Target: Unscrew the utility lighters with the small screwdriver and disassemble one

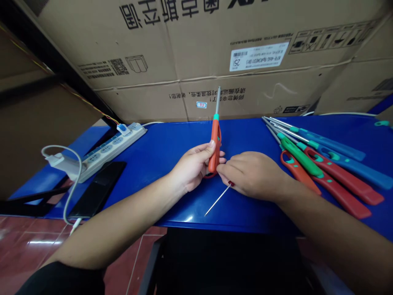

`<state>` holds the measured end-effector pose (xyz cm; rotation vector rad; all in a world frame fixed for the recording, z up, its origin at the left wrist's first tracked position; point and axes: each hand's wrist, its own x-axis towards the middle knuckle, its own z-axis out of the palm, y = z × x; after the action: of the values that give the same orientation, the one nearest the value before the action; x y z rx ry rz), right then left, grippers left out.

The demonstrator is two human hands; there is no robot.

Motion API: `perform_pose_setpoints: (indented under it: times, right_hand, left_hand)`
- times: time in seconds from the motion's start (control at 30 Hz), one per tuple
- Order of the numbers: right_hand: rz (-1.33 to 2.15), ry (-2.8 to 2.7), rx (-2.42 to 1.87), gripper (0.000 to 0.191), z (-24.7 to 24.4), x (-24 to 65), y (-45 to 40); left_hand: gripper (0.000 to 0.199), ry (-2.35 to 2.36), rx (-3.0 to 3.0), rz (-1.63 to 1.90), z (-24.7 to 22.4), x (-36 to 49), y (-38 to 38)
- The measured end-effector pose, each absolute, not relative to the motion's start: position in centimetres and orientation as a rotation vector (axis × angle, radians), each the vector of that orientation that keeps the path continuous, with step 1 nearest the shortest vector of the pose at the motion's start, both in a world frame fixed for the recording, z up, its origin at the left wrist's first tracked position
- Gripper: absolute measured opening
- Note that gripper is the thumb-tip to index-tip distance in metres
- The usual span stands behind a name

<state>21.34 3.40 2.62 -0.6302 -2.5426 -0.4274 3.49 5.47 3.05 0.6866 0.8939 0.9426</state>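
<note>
Upright in my left hand (198, 164) is an orange long-nosed lighter (214, 147) with a teal collar and a metal tube pointing up. My left thumb presses along its side, and the fingers wrap behind it. Close against the lighter's lower end, my right hand (254, 174) is closed, its fingertips pinched at the handle. From under that hand a thin metal rod (216, 201) with a dark red end slants down to the left; it appears held in the curled fingers. Part of a red loop (210, 176) shows below the left hand, mostly hidden.
Several long-nosed lighters in blue, green (301, 155), red and orange lie in a pile at the right of the blue table (147, 164). A power strip (110, 147) with plugs and a black phone (98, 190) on a cable sit left. A cardboard box (138, 94) stands behind.
</note>
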Motion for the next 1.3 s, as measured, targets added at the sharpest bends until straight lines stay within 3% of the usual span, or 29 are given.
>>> perform_pose_setpoints:
  times: [0.17,0.33,0.53,0.7,0.87,1.03,1.3]
  right_hand:
    - [0.051,-2.162,-0.919,0.007,2.7,21.0,3.4]
    - [0.332,-2.025,-1.075,0.007,2.4,20.4,3.7]
    - [0.383,-2.047,-1.382,0.011,2.2,21.6,5.2]
    - [0.491,-2.388,-1.428,0.019,2.4,21.9,5.1]
    - [0.245,-2.634,-1.539,0.045,2.2,21.6,4.8]
    - [0.362,-2.696,-1.502,0.026,2.1,21.7,5.2]
    - [0.411,-2.697,-1.429,0.019,2.6,21.3,4.3]
  left_hand:
    - [0.019,0.880,0.703,1.042,3.6,3.3,5.6]
    - [0.016,0.872,0.735,1.118,3.2,3.3,5.9]
    - [0.013,0.895,0.879,1.350,2.0,2.1,8.3]
    - [0.012,0.934,0.882,1.454,2.3,0.7,10.2]
    - [0.014,0.965,0.869,1.420,2.0,0.6,10.5]
    - [0.014,0.948,0.892,1.393,1.6,0.8,10.3]
    - [0.016,0.940,0.891,1.397,2.0,0.7,10.2]
